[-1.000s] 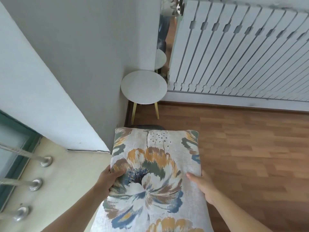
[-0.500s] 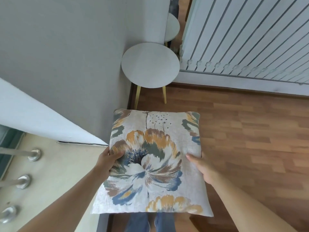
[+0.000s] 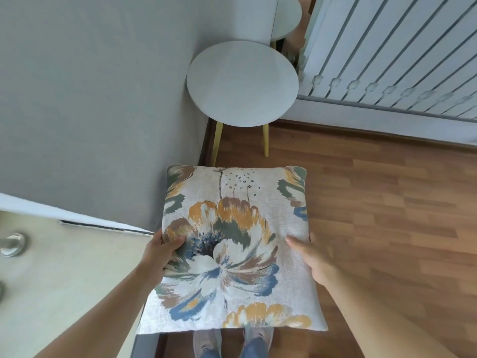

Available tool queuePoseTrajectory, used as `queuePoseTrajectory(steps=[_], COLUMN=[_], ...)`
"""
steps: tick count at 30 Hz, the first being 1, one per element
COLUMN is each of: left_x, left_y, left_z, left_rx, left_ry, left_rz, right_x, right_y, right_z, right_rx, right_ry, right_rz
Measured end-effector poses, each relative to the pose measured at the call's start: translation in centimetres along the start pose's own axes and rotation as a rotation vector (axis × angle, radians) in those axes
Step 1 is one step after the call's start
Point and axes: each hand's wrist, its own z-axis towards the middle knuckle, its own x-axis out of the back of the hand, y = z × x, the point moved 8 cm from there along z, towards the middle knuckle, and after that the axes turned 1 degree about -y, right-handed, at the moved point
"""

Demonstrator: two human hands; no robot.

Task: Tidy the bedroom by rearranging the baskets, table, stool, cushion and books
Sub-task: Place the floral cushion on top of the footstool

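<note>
Pinching floral cushion (image 3: 232,254) by side edges with left grip (image 3: 161,257) and right grip (image 3: 315,259), thumbs on top. Risking bumping round stool (image 3: 242,83) beyond grips, losing shallow hold.

Bare forearms (image 3: 103,306) — blue jeans (image 3: 254,353), pale grey shoes (image 3: 206,342).
</note>
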Motion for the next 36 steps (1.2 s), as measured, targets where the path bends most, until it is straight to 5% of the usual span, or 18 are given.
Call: queuePoseTrajectory(steps=[21,25,29,36], left_x=[-1.6,-0.9,-4.3,-6.0], left_y=[0.7,1.6,1.7,-0.6], left_z=[4.0,3.8,2.8,4.2], left_rx=[-0.200,-0.400,-0.627,-0.445], left_ry=[0.027,0.162,0.069,-0.092], left_rz=[0.128,0.590,1.052,1.293], right_x=[-2.3,-2.3,-4.1,-6.4], right_y=[2.2,1.5,-0.6,0.7], right_z=[5.3,5.0,3.0,3.4], right_rx=[0.080,0.185,0.452,0.337], right_ry=[-0.024,0.007,0.219,0.035], right_rz=[-0.078,-0.220,-0.857,-1.083])
